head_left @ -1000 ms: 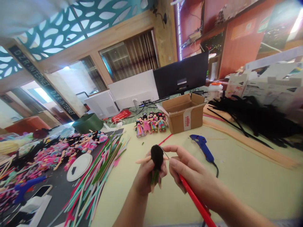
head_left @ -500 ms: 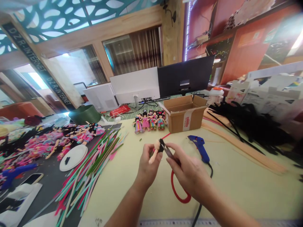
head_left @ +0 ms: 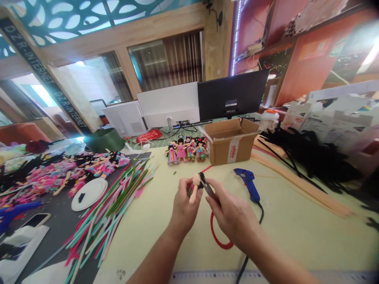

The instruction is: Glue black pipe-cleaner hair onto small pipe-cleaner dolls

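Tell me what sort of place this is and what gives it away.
Most likely a handicraft workspace: a group of small dressed dolls beside a cardboard box, a loose pile of coloured fuzzy stems, and a blue glue gun at the right with its cord attached.

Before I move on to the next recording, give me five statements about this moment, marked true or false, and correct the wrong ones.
1. The left hand holds a small doll. True.
2. The right hand holds the blue glue gun. False: it holds red-handled scissors; the blue glue gun lies on the pale table.
3. The cardboard box stands open at the top. True.
4. The white plate lies to the right of the cardboard box. False: it lies well to the left, beside the coloured strips.
5. Several dressed dolls are grouped just left of the cardboard box. True.
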Tool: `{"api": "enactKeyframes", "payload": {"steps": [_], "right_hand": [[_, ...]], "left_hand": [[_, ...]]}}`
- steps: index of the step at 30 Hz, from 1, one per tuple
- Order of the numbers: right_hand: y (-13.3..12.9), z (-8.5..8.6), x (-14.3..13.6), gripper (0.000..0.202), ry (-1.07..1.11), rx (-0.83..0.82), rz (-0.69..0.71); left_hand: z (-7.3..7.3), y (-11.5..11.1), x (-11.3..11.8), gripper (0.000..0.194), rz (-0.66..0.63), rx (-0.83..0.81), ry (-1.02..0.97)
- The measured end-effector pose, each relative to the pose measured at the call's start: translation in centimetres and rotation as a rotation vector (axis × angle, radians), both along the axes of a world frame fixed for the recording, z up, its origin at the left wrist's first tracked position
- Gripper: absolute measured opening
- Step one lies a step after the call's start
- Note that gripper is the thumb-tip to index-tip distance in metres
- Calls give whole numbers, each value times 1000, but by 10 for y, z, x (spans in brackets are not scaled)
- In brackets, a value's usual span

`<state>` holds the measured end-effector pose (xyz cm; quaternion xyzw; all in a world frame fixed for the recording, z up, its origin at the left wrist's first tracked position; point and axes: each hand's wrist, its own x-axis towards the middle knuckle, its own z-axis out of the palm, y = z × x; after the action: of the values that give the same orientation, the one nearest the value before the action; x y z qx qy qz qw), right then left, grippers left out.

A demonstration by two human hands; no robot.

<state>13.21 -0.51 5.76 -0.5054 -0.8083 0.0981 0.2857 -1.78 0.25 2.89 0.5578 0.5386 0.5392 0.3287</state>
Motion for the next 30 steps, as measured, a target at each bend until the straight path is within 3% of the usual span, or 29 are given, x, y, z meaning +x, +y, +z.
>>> {"api": "enactKeyframes", "payload": {"steps": [7,20,26,30], "right_hand": [[-2,-7,-2,38,-75,143,-14],[-3,-1,1,38,-155,141,-36],[-5,-3,2,38,-191,147,20],[-2,0,3,38,-187,166,-37]], "left_hand": [[-1,1,0,22,19,8,-15],[-3,3,-1,21,50,-1,3],[-4,4,-3,20,56,0,22],[-4,4,-2,20,61,-14,48]]}}
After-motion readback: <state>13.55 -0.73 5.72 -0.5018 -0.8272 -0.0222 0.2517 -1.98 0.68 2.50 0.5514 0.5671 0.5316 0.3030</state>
